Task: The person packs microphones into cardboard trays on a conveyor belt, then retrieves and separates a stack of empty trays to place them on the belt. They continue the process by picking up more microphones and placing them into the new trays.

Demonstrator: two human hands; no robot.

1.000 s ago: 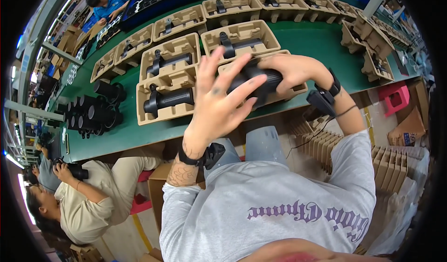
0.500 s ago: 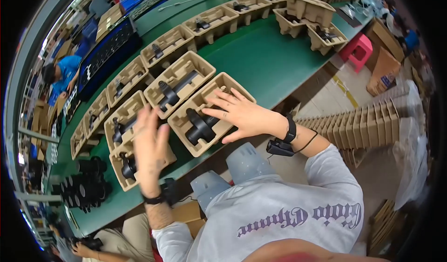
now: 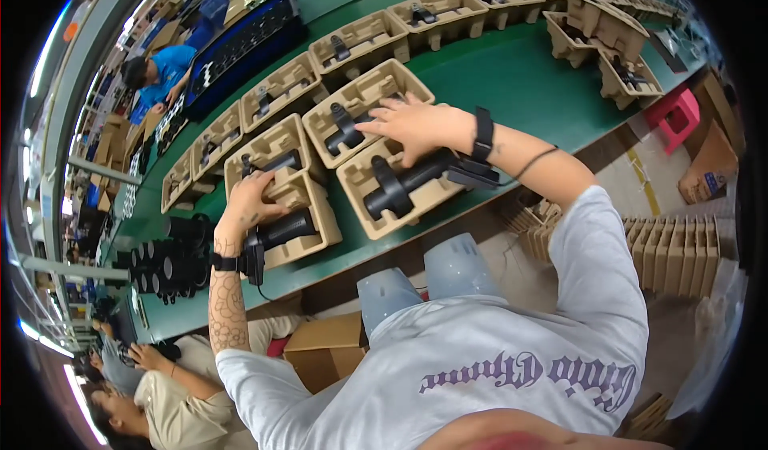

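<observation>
Since a second ago your hands have parted; your right hand (image 3: 412, 122) lies flat, fingers spread, on a moulded brown pulp tray (image 3: 398, 184) holding a black cylindrical device (image 3: 400, 186); your left hand (image 3: 250, 202), fingers curled, grips the neighbouring pulp tray (image 3: 298, 220) on the green desk (image 3: 512, 82).

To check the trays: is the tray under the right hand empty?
No, the tray under the right hand holds a black device in its moulded recess.
</observation>
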